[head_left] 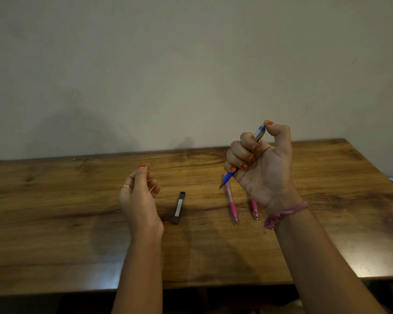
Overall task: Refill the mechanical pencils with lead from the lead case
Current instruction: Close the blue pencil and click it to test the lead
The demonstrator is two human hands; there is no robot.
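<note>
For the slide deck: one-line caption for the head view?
Right hand grips blue pencil, thumb on its cap; left hand raised beside lead case; two pink pencils on table.

We see the lead case (178,207) lying on the surface (77,223), between our two raised hands. Right of it two pencils (232,203) lie side by side, close together, partly under our right hand (261,168), which holds a third pencil (258,135) above them. Our left hand (140,200) hangs left of the case.
</note>
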